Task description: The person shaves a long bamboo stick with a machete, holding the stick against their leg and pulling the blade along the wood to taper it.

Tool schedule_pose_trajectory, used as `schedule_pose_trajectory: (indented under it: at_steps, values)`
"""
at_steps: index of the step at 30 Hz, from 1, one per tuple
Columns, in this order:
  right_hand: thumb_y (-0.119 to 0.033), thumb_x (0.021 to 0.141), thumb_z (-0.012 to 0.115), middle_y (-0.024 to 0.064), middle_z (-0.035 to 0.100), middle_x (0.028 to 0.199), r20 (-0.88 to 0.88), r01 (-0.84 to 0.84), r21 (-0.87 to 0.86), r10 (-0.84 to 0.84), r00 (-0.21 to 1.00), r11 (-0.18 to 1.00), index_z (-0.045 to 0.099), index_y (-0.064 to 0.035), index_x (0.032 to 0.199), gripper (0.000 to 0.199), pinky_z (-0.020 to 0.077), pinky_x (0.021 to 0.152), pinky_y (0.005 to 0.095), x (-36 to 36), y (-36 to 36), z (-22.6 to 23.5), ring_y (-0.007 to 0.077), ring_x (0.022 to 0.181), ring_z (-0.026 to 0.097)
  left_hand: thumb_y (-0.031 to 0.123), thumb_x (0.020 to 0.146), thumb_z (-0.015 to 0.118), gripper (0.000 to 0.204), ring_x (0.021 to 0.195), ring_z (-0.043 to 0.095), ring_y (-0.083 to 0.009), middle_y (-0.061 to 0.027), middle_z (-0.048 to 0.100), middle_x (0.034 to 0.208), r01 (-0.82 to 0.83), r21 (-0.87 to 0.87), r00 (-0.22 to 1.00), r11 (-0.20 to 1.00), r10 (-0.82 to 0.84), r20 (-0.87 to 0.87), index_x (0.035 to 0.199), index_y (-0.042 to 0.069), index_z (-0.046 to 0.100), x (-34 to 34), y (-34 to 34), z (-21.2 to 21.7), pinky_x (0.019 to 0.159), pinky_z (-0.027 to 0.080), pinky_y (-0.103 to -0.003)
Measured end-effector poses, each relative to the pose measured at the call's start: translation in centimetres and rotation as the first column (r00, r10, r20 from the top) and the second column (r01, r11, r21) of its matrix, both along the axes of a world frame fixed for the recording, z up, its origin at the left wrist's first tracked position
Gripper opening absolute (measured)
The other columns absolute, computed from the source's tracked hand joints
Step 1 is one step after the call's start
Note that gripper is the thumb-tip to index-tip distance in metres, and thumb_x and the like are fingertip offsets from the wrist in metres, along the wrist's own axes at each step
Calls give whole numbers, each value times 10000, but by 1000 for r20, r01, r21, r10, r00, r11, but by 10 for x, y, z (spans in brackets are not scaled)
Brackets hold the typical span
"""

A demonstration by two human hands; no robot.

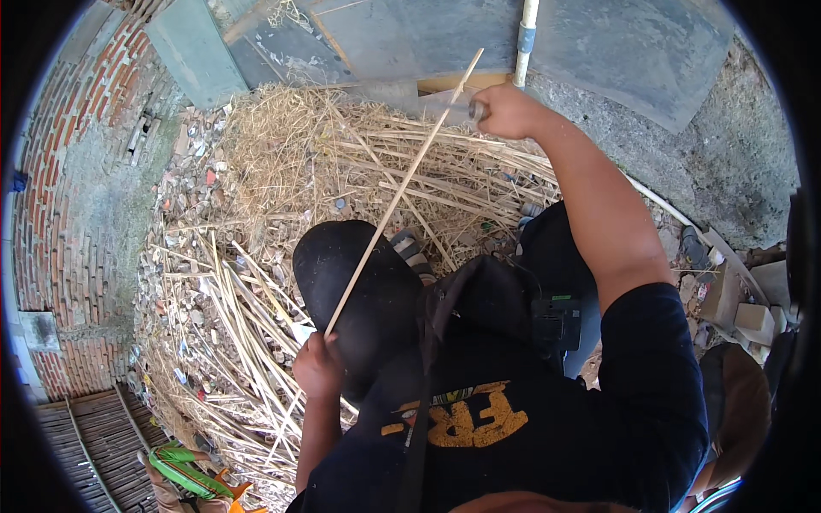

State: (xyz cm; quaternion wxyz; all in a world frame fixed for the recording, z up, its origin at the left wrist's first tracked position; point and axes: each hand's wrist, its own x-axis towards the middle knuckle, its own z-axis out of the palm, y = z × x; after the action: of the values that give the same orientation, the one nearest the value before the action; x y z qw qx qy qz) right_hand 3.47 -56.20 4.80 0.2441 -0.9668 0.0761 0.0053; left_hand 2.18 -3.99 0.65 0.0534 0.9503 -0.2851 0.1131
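A long, pale bamboo strip point(400, 192) slants across my lap, its lower end in the closed fingers of my left hand point(319, 368). The strip rests over my dark-covered left knee point(359, 265) and its upper end points away to the right. My right hand point(510, 112), arm stretched forward, is wrapped round the handle of a knife point(451, 108). Motion blurs the knife's grey blade, which lies beside or across the strip near its far end; whether they touch I cannot tell.
Thin shavings point(278, 150) are heaped in front of me. Many split strips point(248, 308) lie at my left, more point(462, 158) ahead. Grey sheets point(607, 51) and a white pipe point(526, 38) stand at the back, a brick wall point(73, 171) at left. A green garment point(188, 468) shows lower left.
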Motion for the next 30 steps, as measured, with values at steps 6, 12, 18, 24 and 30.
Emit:
schedule_pose_trajectory:
  at_steps: [6, 12, 18, 24, 30]
  values:
    - [-141, 751, 604, 203, 697, 976, -79, 283, -15, -284, 956, 959, 669, -11, 1026, 311, 532, 823, 432, 1, -8, 1, 343, 915, 673, 150, 903, 633, 161, 592, 604, -415, -193, 602, 662, -44, 2, 997, 999, 44, -67, 812, 53, 542, -9, -1, 11, 521, 447, -507]
    - [-196, 754, 668, 189, 675, 822, 29, 51, -161, -47, 998, 986, 644, -19, 912, 239, 518, 742, 449, -10, 15, 16, 359, 802, 655, 232, 894, 667, 231, 508, 591, -365, -138, 580, 597, 17, -39, 1000, 999, -18, -26, 788, 87, 522, -3, 5, -3, 450, 439, -476]
    - [-164, 768, 620, 166, 691, 911, -95, 163, -145, -177, 980, 976, 672, -55, 958, 226, 529, 791, 462, 1, 8, 3, 353, 897, 663, 230, 898, 666, 249, 507, 583, -366, -139, 560, 576, -4, -12, 1000, 1000, 4, -27, 767, 83, 513, -5, 2, 8, 454, 438, -463]
    - [-180, 806, 598, 155, 690, 904, -65, 39, -215, -54, 996, 976, 680, -53, 974, 227, 532, 801, 458, -1, 33, 20, 340, 906, 658, 250, 903, 663, 267, 512, 579, -373, -139, 556, 584, -8, -43, 999, 999, 6, -53, 762, 77, 516, -2, 2, 2, 458, 436, -463]
    - [-221, 803, 611, 175, 701, 984, -122, 299, -124, -313, 942, 946, 686, -53, 1059, 315, 528, 860, 440, -7, -22, -9, 337, 964, 660, 270, 883, 681, 260, 535, 595, -365, -134, 578, 614, -2, 0, 999, 1000, 2, -45, 776, 78, 543, -3, 4, 10, 471, 451, -466]
